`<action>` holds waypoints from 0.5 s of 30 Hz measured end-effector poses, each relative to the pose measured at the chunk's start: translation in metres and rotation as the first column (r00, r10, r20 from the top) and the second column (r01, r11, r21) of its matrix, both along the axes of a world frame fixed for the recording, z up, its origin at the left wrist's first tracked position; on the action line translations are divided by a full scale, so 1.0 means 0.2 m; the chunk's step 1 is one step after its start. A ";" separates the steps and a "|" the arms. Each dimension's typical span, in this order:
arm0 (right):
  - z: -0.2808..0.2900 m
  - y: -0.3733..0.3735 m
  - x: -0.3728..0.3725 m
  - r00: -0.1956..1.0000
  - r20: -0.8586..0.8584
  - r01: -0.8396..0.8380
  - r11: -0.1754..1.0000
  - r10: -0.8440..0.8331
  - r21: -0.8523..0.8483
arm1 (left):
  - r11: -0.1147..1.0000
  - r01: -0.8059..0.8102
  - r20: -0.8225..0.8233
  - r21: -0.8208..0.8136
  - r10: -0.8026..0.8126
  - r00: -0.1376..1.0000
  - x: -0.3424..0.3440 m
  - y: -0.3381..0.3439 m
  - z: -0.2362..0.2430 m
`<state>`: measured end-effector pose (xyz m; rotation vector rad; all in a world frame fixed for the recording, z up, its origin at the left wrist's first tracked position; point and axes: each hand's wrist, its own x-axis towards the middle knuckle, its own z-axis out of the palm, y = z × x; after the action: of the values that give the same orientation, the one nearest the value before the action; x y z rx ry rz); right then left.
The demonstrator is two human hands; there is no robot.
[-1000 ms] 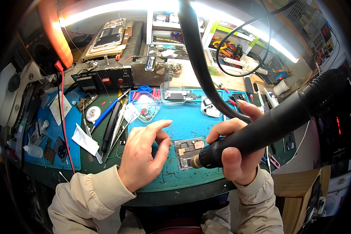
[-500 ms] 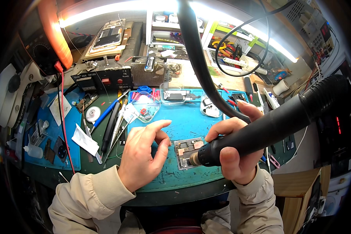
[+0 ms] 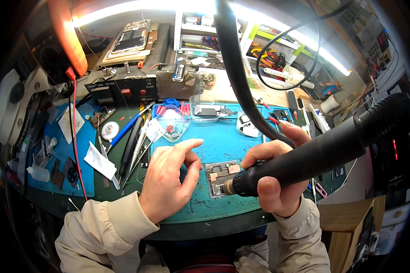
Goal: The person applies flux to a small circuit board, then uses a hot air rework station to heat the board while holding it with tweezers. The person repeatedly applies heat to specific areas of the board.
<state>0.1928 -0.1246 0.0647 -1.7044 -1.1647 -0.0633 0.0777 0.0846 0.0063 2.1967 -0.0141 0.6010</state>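
My right hand (image 3: 284, 198) grips the black handle of a hot air gun (image 3: 314, 152), fingers and thumb wrapped round it. Its brass-coloured nozzle (image 3: 229, 187) points left, over the lower right part of a small circuit board (image 3: 214, 169). The board lies on a blue work mat (image 3: 228, 207) and shows grey and copper-coloured patches; the nozzle hides part of it. To the left of the board, my left hand (image 3: 166, 175) hovers with fingers bent and thumb apart from the index finger. I see nothing between them.
A thick black hose (image 3: 234, 59) hangs across the middle. Clear plastic boxes (image 3: 175, 125) with small parts stand behind the board. Tweezers and pens (image 3: 131, 145) lie at left, near a white spool (image 3: 110, 130). A black bench device (image 3: 123, 91) stands at the back left.
The view has shifted very slightly. Both hands and the hot air gun keep nearly the same pose, with the nozzle still over the board.
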 end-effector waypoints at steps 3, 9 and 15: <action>-0.01 -0.01 0.01 1.000 0.013 -0.007 1.000 0.007 -0.002 | 1.000 -0.006 0.003 0.002 0.006 1.000 0.00 0.00 0.00; 0.00 -0.01 0.00 0.998 0.055 -0.012 1.000 0.013 -0.014 | 1.000 -0.005 0.006 -0.006 0.005 1.000 0.01 0.00 -0.01; 0.00 0.00 0.00 0.998 0.058 -0.015 1.000 0.015 -0.005 | 1.000 -0.005 0.008 -0.009 0.005 1.000 0.01 0.00 -0.01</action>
<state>0.1936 -0.1243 0.0642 -1.7073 -1.2213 -0.1019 0.0790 0.0844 0.0047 2.1864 -0.0098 0.6119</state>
